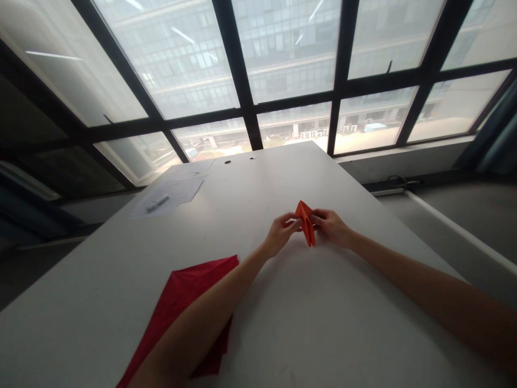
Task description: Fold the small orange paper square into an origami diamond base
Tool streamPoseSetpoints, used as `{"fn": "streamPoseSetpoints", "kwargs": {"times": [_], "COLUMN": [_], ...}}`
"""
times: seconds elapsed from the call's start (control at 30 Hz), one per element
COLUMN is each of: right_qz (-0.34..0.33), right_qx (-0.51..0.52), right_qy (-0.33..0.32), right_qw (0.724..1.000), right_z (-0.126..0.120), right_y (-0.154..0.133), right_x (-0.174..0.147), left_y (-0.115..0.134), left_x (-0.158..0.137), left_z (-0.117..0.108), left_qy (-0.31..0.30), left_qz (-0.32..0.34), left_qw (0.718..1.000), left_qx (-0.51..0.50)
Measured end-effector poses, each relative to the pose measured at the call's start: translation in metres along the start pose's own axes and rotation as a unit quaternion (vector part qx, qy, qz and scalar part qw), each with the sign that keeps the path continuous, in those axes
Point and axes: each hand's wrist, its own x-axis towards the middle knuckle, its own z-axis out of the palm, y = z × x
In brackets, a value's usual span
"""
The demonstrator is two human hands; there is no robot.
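A small piece of folded orange paper stands between my two hands over the white table, its pointed top away from me and two narrow legs toward me. My left hand grips its left edge with thumb and fingers. On the other side, my right hand pinches the right edge between thumb and fingers. Under my left forearm lies a larger sheet of red folded paper, partly covered by the arm.
White table stretches toward tall black-framed windows. Loose paper sheets lie at the far left, with a small whitish-grey object on them. Two round holes sit near the far edge. A pale pipe runs along the floor at right.
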Motion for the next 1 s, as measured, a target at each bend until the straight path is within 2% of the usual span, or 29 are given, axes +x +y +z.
{"fn": "streamPoseSetpoints", "kwargs": {"times": [0.1,0.17,0.3,0.4,0.5,0.63,0.77,0.93,1.0], "right_qz": [0.001,-0.007,-0.069,-0.106,-0.106,-0.096,-0.067,-0.060,-0.059], "right_qx": [-0.014,-0.006,-0.022,-0.098,-0.129,-0.108,-0.070,-0.051,-0.049], "right_qy": [0.007,0.035,0.097,0.088,0.097,0.122,0.116,0.097,0.095], "right_qw": [1.000,0.999,0.993,0.986,0.981,0.982,0.989,0.992,0.993], "right_z": [0.001,0.002,0.007,0.010,0.012,0.011,0.006,0.003,0.004], "right_y": [0.001,0.002,0.001,-0.001,-0.001,0.000,0.004,0.006,0.006], "right_x": [0.002,0.002,0.000,-0.003,-0.004,-0.003,0.000,0.002,0.002], "left_y": [-0.001,-0.001,-0.003,-0.003,-0.003,-0.006,-0.011,-0.010,-0.008], "left_x": [0.001,0.002,0.002,0.001,0.000,0.002,0.006,0.007,0.006], "left_z": [0.000,0.000,-0.002,-0.001,0.000,-0.003,-0.006,-0.009,-0.011], "left_qy": [0.050,0.082,0.109,0.100,0.087,0.097,0.124,0.059,0.053], "left_qz": [-0.002,0.012,0.025,0.021,0.023,0.017,0.011,-0.076,-0.083], "left_qw": [0.999,0.996,0.994,0.995,0.996,0.995,0.992,0.991,0.990], "left_qx": [0.007,0.014,0.017,0.021,0.026,0.025,0.013,-0.095,-0.102]}}
